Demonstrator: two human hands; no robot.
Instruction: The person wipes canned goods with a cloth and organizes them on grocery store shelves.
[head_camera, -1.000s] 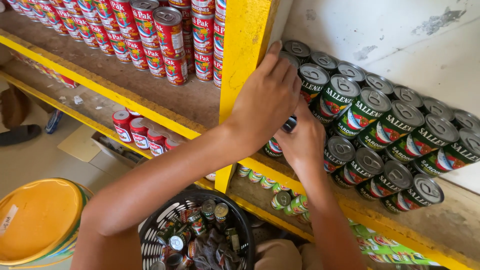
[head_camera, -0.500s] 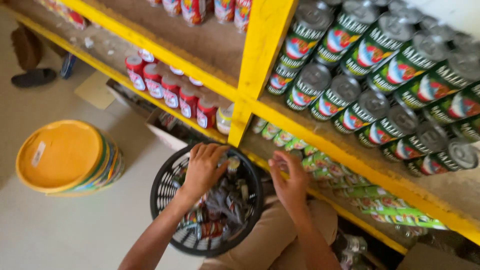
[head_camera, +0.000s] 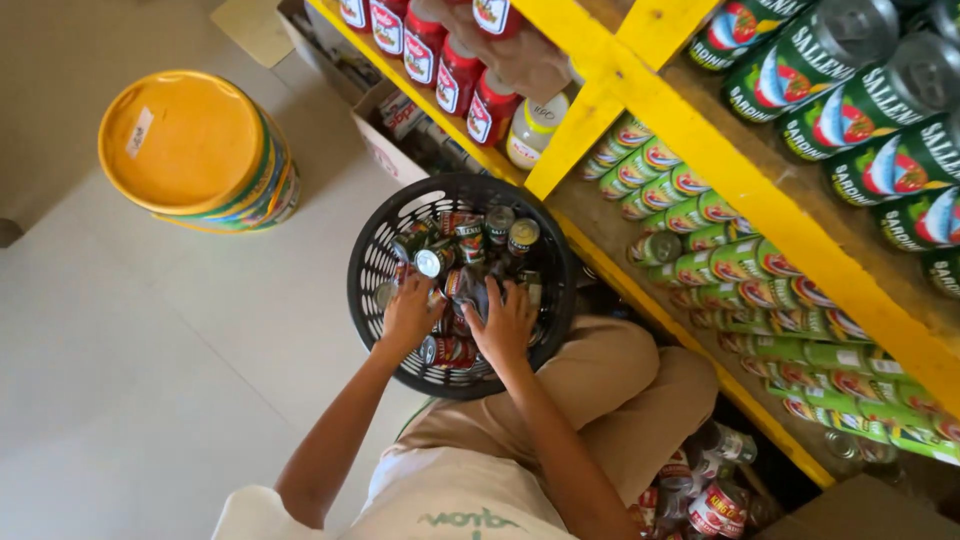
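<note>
Both hands down among the cans in the black basket

The left hand (head_camera: 410, 312) and the right hand (head_camera: 503, 325) lie side by side inside the black basket (head_camera: 372, 262), palms down on the heap of small cans (head_camera: 470, 240); the fingers of each are spread and curled over the tins, but whether either has one gripped I cannot tell, since the palms hide what is under them; the loose cans lie straight ahead of the fingertips, toward the far wall of the basket, some upright with lids showing, some tipped on their sides with their long axes pointing various ways; one red-labelled can (head_camera: 447, 351) lies on its side between the two wrists, about equally near to each; the yellow shelf (head_camera: 700, 150) with its green tins (head_camera: 860, 110) rises beyond and to the right of the right hand; a yellow-lidded bucket (head_camera: 185, 145) stands well apart to the left of the left hand
</note>
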